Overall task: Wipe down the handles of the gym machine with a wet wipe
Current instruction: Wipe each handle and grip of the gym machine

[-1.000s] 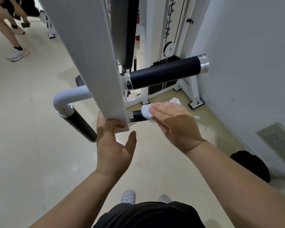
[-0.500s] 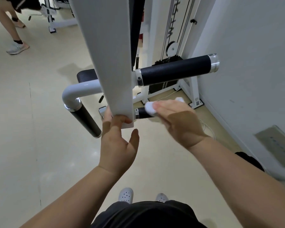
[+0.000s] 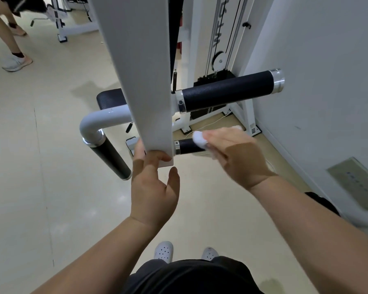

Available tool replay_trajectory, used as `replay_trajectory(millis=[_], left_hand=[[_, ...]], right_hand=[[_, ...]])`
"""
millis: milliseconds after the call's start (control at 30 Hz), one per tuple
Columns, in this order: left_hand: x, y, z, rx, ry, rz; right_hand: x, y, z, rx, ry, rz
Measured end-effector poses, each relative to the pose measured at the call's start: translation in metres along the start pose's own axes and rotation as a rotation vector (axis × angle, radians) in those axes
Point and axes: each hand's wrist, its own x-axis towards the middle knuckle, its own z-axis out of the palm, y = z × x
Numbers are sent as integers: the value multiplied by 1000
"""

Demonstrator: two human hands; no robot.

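Observation:
A white machine arm (image 3: 140, 77) hangs down in front of me. My left hand (image 3: 154, 185) grips its lower end, fingers hooked over the bottom edge. A short black handle (image 3: 186, 146) sticks out to the right from that end. My right hand (image 3: 234, 153) is wrapped around this handle with a white wet wipe (image 3: 199, 139) pressed onto it; most of the handle is hidden under the hand. Higher up, a long black padded handle (image 3: 227, 91) points right. On the left, a black handle (image 3: 112, 160) slants down from a bent white tube (image 3: 98, 122).
A white wall (image 3: 317, 81) stands close on the right. The weight stack and cables (image 3: 219, 60) are behind the handles. Another person's legs (image 3: 11, 45) stand at the far left. My white shoes (image 3: 164, 251) are on the beige floor below.
My right hand with the wipe has slid a little to the right along the short handle, baring more of its black grip. The left hand still grips the arm's end.

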Motion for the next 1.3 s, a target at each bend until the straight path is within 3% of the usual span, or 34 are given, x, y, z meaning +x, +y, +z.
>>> replay_trajectory(millis=[133, 300, 433, 567, 667, 833, 933, 1133, 1233, 1300], left_hand=[[2, 1, 3, -5, -15, -39], [4, 5, 6, -2, -24, -65], [3, 1, 5, -7, -7, -48], [4, -2, 2, 14, -26, -69], [5, -1, 3, 8, -35, -62], [7, 4, 3, 21, -30, -70], [7, -1, -2, 17, -27, -42], [10, -8, -7, 8, -45, -32], [10, -4, -3, 27, -72, -50], [10, -5, -5, 60, -100, -54]], right_hand=[[-3, 9, -7, -79, 56, 160], [24, -51, 26, -6, -57, 17], [15, -26, 16, -8, -41, -20], [-8, 15, -12, -40, 17, 161], [-4, 7, -1, -137, 62, 221], [23, -48, 33, 33, 12, 20], [20, -31, 21, 23, 5, 3], [3, 9, -7, 48, 41, 239], [14, -23, 21, -83, 16, 110], [14, -43, 32, -18, -20, 21]])
